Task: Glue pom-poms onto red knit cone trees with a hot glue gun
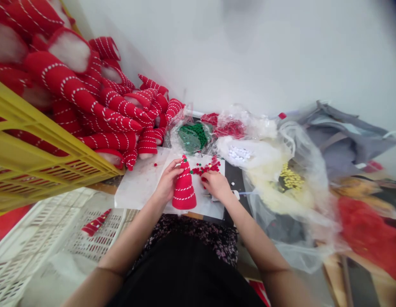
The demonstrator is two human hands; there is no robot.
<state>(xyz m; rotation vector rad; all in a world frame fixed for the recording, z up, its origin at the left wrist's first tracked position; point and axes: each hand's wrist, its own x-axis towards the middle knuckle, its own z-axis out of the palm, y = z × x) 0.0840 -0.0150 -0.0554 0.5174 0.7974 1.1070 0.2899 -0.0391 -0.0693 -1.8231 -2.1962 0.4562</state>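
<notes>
A red cone-shaped hat (184,189) with white dashed stripes stands tip-up on a white sheet (138,181). My left hand (169,179) is closed on its upper left side. Near the hat's tip sits a small green pom-pom (185,160). To the right, my right hand (215,183) has its fingertips down at a pile of small red pom-poms (213,165); whether it pinches one is hidden. A few green pom-poms lie beside the pile.
A yellow crate (53,149) heaped with striped red stuffed cones (89,94) stands left. Behind the sheet are bags of green pom-poms (193,136), red pom-poms (231,128) and white pom-poms (239,152). Yellow pom-poms (291,177) lie right. A white basket (89,236) holds one decorated cone (96,224).
</notes>
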